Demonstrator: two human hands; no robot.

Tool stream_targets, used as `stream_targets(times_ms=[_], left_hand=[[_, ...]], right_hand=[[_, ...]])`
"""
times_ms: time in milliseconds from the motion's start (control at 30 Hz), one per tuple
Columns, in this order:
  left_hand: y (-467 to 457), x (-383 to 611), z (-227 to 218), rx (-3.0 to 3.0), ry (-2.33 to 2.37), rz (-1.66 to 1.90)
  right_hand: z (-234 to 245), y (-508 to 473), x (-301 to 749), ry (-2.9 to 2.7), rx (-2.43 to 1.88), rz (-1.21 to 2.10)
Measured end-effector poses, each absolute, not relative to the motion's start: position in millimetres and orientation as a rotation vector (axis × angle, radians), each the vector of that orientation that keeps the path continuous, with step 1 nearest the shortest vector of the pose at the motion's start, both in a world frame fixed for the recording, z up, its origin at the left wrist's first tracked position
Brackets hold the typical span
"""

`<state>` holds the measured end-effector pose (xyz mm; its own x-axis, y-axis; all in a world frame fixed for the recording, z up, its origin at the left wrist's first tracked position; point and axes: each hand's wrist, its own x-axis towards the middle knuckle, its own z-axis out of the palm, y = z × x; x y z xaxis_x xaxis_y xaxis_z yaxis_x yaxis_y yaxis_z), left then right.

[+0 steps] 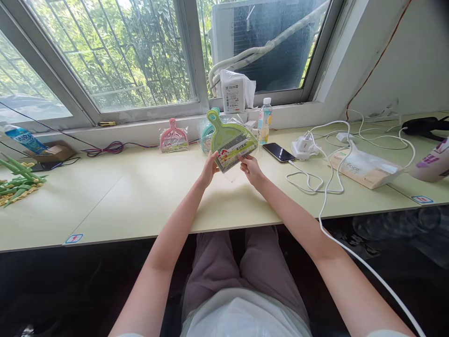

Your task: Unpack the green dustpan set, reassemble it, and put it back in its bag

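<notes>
Green plastic dustpan point(229, 135), wrapped, fingers of left hand point(209, 169) and right hand point(251, 170) gripping it

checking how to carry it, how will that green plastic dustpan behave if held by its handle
The green plastic dustpan looks thin-walled, so it is probably light and fairly stiff. Its glossy wrapper may feel slightly slippery to the left hand and right hand. Held only by the handle, it would likely swing a bit.
</notes>
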<state>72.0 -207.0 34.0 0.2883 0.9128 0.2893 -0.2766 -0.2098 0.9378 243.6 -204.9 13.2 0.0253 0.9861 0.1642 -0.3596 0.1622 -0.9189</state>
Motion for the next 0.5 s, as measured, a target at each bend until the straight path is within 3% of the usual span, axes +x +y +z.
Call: stream_targets(times_ms=[500], left_hand=[[-200.8,71.4,24.8,1.309,0.669,1.249]], right_hand=[[14.3,-205.8,243.9,-1.015,-0.82,1.231]])
